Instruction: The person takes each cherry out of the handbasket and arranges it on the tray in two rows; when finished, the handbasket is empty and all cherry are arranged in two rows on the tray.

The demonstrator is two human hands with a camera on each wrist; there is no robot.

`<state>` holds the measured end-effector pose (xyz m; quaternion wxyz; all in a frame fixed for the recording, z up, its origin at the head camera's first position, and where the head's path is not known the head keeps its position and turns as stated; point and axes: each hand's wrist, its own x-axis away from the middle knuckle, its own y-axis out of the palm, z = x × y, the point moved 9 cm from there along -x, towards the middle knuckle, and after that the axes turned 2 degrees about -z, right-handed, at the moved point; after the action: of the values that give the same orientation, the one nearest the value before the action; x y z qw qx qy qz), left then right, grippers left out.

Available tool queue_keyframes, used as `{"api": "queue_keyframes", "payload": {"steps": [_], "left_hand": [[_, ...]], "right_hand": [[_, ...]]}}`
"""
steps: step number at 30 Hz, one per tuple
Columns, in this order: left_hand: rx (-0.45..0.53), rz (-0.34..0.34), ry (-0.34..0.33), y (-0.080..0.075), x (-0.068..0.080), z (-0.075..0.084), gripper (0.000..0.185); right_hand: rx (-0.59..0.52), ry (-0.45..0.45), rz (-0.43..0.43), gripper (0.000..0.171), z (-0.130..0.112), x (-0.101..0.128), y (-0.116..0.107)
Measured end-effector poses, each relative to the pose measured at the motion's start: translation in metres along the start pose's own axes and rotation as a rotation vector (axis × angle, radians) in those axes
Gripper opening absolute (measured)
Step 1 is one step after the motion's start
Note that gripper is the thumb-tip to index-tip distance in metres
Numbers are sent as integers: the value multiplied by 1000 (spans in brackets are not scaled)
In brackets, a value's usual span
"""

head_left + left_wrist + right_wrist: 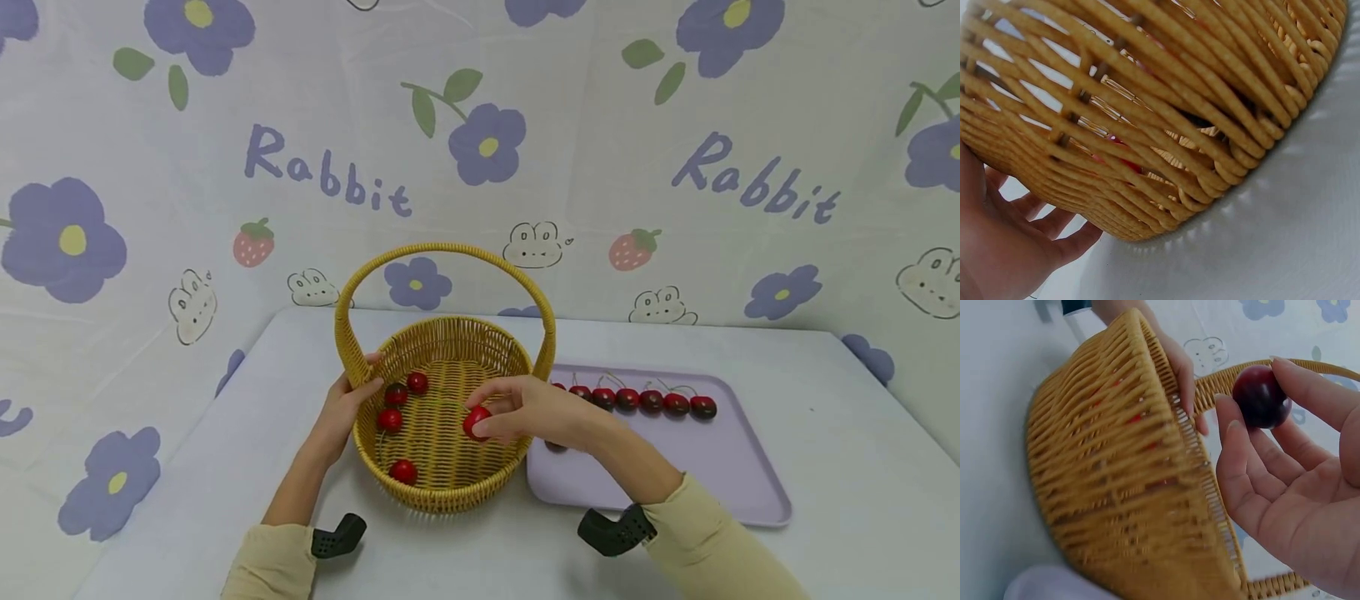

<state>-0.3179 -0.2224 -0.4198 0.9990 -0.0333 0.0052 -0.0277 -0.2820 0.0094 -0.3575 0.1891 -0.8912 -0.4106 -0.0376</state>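
**A cherry held over a wicker basket**

A person is sitting at a white desk (pixel 825 467), seen from above. In the centre of the frame, the right hand (pixel 536 412) is pinching a red cherry (pixel 476 422) between thumb and fingertips, the other fingers loosely curled. The cherry is hanging just inside the right rim of a round wicker basket (pixel 442 492), above its woven floor. The fruit is nearly round, so it has no clear long axis, and no stem is showing; which way it points cannot be told. The basket's open mouth lies directly below and left of this hand, making the right hand the nearer one to the drop.

The left hand (pixel 347 408) is gripping the basket's left rim, thumb over the edge and fingers outside the wall. Four cherries (pixel 396 394) are lying inside. To the right, a lilac tray (pixel 720 475) is carrying a row of stemmed cherries (pixel 652 402) running left to right.
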Motion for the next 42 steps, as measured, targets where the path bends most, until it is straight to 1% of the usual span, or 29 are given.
{"api": "queue_keyframes", "payload": {"steps": [5, 12, 15, 23, 25, 30, 33, 38, 42], "left_hand": [[-6, 4, -3, -2, 0, 0, 45], [-3, 4, -6, -3, 0, 0, 46], [-2, 3, -5, -3, 0, 0, 46], [-4, 9, -17, -3, 2, 3, 46], [-8, 10, -17, -3, 2, 3, 46], [-13, 10, -13, -3, 1, 4, 45], [-12, 12, -14, -4, 1, 4, 45], [-12, 12, -17, -3, 3, 4, 46], [-8, 11, -14, -3, 3, 4, 46]], "right_hand": [[-39, -10, -1, 35, 9, 16, -6], [-11, 1, 50, 36, 22, 39, -21], [-15, 4, 67, 33, 28, 48, -27], [-24, 11, 131, 30, 56, 69, -50], [-21, 30, 166, 32, 64, 76, -59], [-21, 111, 258, 41, 85, 92, -83], [-16, 140, 300, 44, 95, 98, -94], [-40, 175, 349, 44, 112, 100, -104], [-8, 213, 374, 43, 122, 99, -107]]}}
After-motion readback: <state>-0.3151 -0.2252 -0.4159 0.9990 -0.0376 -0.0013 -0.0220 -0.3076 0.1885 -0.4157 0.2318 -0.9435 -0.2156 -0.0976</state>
